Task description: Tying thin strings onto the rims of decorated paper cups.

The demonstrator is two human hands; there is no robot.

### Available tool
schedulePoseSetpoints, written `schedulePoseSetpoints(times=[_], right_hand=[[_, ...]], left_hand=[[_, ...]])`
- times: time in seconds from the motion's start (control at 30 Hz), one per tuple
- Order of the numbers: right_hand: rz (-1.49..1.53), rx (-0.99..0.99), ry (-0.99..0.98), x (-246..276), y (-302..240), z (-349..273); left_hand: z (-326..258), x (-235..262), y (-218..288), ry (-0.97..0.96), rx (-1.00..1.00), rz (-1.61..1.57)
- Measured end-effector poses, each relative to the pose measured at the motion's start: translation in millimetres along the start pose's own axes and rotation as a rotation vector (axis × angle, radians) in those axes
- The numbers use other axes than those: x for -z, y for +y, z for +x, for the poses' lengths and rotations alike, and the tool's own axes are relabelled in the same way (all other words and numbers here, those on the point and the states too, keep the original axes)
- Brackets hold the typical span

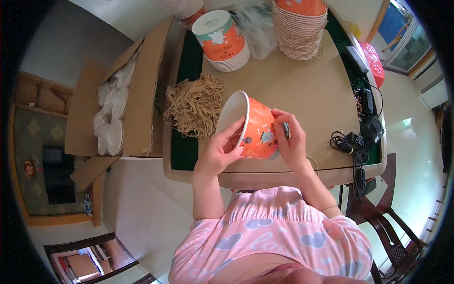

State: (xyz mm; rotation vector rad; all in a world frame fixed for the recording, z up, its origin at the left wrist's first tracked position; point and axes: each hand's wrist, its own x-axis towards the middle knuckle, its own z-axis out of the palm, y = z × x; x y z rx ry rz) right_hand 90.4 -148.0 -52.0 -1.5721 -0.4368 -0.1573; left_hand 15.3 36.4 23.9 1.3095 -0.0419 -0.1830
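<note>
An orange paper bucket [260, 128] with a white inside and small printed figures is tilted in front of me, its mouth turned left. My left hand [221, 146] grips its rim, fingers inside the mouth and thumb on the outer wall. At the bottom end, my right hand [291, 137] has its fingers closed against the side. A small dark and silver thing [286, 129] shows at the right fingers; I cannot tell what it is. Thin string [312, 162] curves below the right hand. Left of the bucket lies a heap of tan cord lengths [195, 105].
Stacked paper buckets [301, 33] and a shorter upturned stack [221, 42] stand at the table's far side, clear plastic bags [257, 28] between them. An open carton [142, 104] at the left holds several white stacks. Black cables [352, 146] lie at right, near a wooden chair [383, 208].
</note>
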Motion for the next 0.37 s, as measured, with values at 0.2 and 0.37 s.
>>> schedulePoseSetpoints(times=[0.2, 0.37], right_hand=[[-0.006, 0.006, 0.061, -2.4, -6.9, -0.5], [-0.270, 0.315, -0.026, 3.8, -25.2, -4.4]], left_hand=[[9.4, 4.1, -6.3, 0.183, -0.002, 0.060], [14.2, 7.1, -11.2, 0.201, -0.098, 0.035]])
